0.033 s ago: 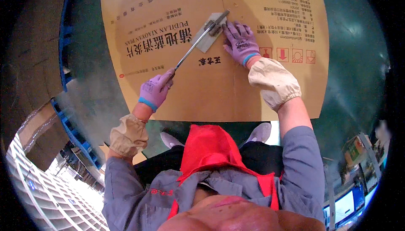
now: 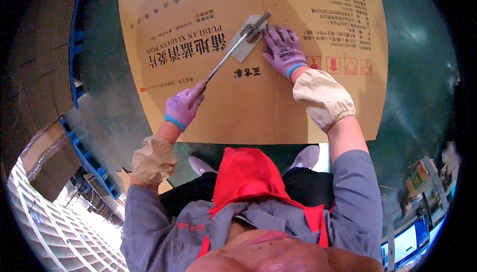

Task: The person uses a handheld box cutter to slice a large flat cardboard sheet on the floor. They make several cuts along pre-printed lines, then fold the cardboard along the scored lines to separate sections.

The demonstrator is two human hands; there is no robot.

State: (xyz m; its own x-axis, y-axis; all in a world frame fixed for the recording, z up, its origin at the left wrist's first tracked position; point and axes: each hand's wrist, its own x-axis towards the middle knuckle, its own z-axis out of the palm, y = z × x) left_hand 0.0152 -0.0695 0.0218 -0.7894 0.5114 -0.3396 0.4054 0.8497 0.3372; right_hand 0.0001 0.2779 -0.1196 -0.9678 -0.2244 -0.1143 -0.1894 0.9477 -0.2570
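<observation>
A large brown cardboard sheet (image 2: pixel 218 118) with printed characters and red symbols lies in front of me. My left hand (image 2: pixel 182 105), in a purple glove, is closed around the lower end of a long-handled metal tool (image 2: pixel 224 59). The tool's rod slants up and right to a dark head with a crossbar. That head rests over a small pale plate (image 2: pixel 242 52) on the cardboard, hiding part of it. My right hand (image 2: pixel 286 53), also gloved in purple, lies palm down on the cardboard with fingers stretched out, its fingertips beside the plate and the tool head.
A crease runs down the middle of the cardboard. Dark green floor (image 2: pixel 410 73) shows around the sheet. At the left stand brown stacks (image 2: pixel 35 48) beside a blue frame (image 2: pixel 82 148). My shoes (image 2: pixel 304 156) are just below the sheet's near edge. Boxes and racks (image 2: pixel 420 187) are at the lower right.
My left forearm and hand have shifted very slightly to the right. The tool head, plate, cardboard and right hand look almost unmoved.
</observation>
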